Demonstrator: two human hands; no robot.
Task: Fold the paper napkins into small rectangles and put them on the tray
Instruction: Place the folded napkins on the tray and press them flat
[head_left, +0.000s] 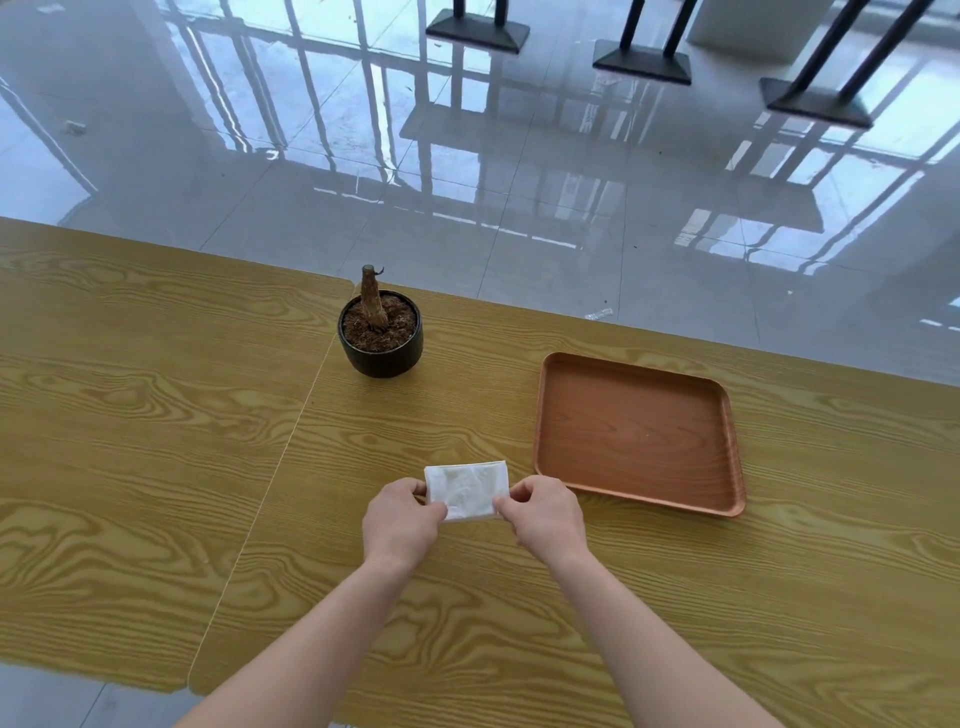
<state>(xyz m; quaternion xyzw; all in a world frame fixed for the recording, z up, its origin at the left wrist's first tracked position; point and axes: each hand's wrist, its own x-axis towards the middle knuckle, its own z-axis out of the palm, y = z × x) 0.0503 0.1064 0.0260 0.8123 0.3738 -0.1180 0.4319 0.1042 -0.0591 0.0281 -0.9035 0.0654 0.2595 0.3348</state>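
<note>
A white paper napkin (466, 488), folded to a small rectangle, lies flat on the wooden table in front of me. My left hand (402, 519) pinches its near left corner. My right hand (543, 514) pinches its near right corner. A brown wooden tray (722, 415) with rounded corners sits on the table just right of the napkin, with nothing on it.
A small black pot (381, 348) with a bare stump and brown soil stands behind the napkin, near the table's far edge. The yellow wood-grain table (156, 441) has a seam running left of my hands. Beyond it lies glossy floor with dark table bases.
</note>
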